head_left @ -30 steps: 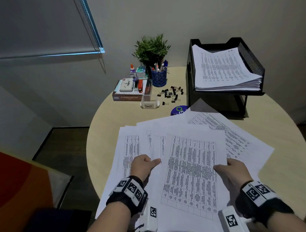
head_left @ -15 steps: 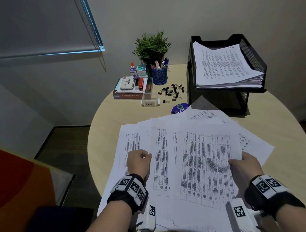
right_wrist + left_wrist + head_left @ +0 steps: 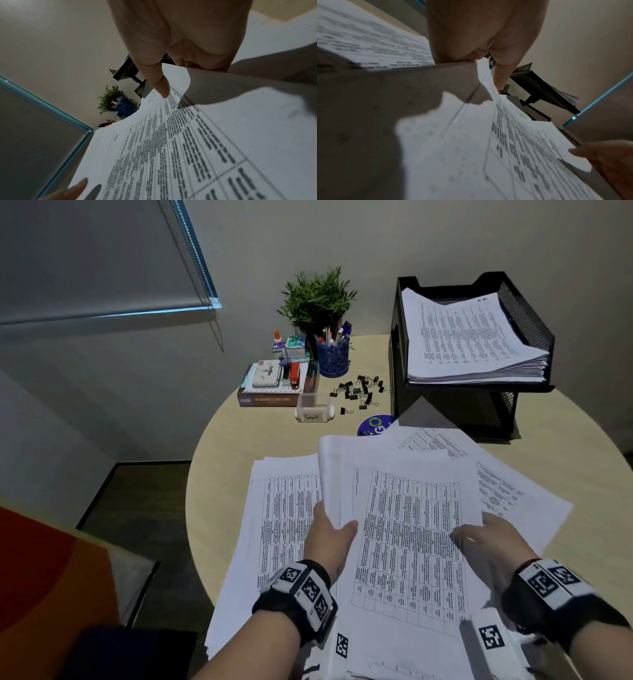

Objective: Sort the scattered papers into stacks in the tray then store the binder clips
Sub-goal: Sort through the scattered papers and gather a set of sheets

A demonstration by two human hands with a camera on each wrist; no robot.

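At the near edge of the table (image 3: 219, 474) your left hand (image 3: 330, 537) and right hand (image 3: 486, 546) each pinch one side of a small bundle of sheets (image 3: 407, 529), thumbs on top and fingers beneath. That two-sided hold looks meant to square the sheets against each other before they travel to the tray. The bundle's left edge curls upward where the left hand lifts it off the scattered papers (image 3: 284, 508) that lie fanned beneath, some reaching toward the right edge.

Compared with half a second ago, the left hand, then resting as a loose fist on the left sheets, has come across to catch the bundle, and the sheets have drawn together and risen.

Past the papers, toward the far edge, the binder clips (image 3: 359, 392) lie loose beside a clear little box labelled "Small" (image 3: 313, 410), probably their home and not yet filled. At the far right stands the black mesh tray (image 3: 404, 344), its upper tier already carrying a thick stack (image 3: 469, 344); the lower tier looks empty, though shadow hides much of it.
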